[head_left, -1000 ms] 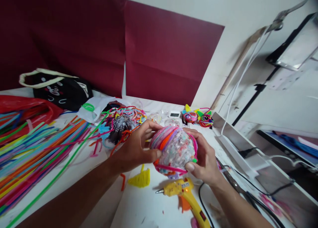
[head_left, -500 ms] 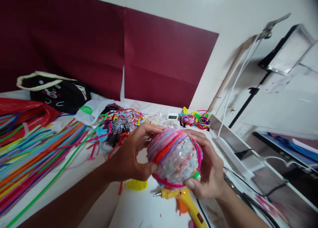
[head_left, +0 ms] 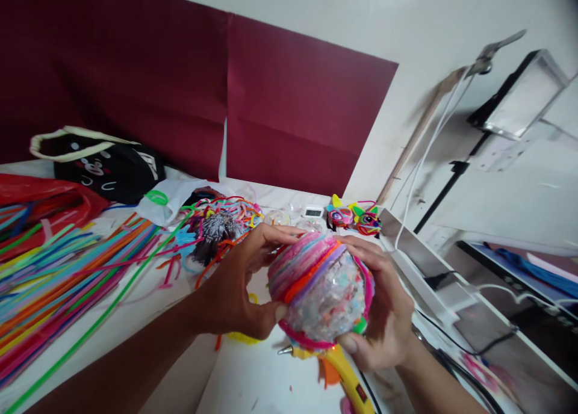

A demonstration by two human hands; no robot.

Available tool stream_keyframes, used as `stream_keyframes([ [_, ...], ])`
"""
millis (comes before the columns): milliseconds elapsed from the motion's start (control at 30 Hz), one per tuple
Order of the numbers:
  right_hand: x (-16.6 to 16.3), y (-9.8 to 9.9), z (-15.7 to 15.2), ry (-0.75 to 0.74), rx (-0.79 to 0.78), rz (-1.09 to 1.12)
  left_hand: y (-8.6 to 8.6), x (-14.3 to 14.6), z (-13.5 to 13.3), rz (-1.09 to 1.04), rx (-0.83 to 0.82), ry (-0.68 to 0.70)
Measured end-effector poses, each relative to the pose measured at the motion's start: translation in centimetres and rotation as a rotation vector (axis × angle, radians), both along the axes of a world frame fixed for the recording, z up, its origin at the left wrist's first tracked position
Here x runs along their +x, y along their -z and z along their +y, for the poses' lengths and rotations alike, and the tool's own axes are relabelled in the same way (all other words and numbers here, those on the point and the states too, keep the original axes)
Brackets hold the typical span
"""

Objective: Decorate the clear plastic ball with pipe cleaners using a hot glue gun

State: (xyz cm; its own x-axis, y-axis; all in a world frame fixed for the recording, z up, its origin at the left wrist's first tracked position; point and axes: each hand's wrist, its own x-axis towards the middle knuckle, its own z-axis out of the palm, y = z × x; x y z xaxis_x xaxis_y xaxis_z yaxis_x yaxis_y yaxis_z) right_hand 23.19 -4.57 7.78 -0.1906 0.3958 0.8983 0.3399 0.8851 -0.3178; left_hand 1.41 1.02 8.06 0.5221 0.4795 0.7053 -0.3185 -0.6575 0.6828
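Note:
Between my two hands is a clear ball (head_left: 332, 293) partly wrapped in fuzzy pipe cleaners. Pink, blue, orange and purple strips cover its upper left, and a magenta one runs round the edge. The middle shows bare and see-through with coloured bits. My left hand (head_left: 253, 281) grips the left side, thumb at the lower edge and fingers over the top. On the other side my right hand (head_left: 383, 305) holds it, thumb near a green spot at the bottom. Below the ball lies a yellow hot glue gun (head_left: 345, 375), its metal tip pointing left and its body partly hidden.
Many coloured pipe cleaners (head_left: 90, 287) spread across the left. Behind my left hand sits a tangled heap of pipe cleaners (head_left: 235, 212). A black bag (head_left: 108, 173), a small digital display (head_left: 312, 212) and two colourful figures (head_left: 354, 216) stand at the back. A lamp (head_left: 519, 95) rises at right.
Both hands have lowered the ball slightly and turned it a little, so it covers more of the glue gun's top. The grip looks the same.

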Motion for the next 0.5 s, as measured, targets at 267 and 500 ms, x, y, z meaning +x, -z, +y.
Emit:
stream_keyframes([
  [267, -0.03, 0.01, -0.16, 0.008, -0.005, 0.006, 0.29, 0.10, 0.25, -0.012, 0.011, 0.012],
  [500, -0.10, 0.07, -0.14, 0.023, -0.021, 0.020, -0.24, 0.12, -0.08, 0.013, -0.023, -0.032],
])
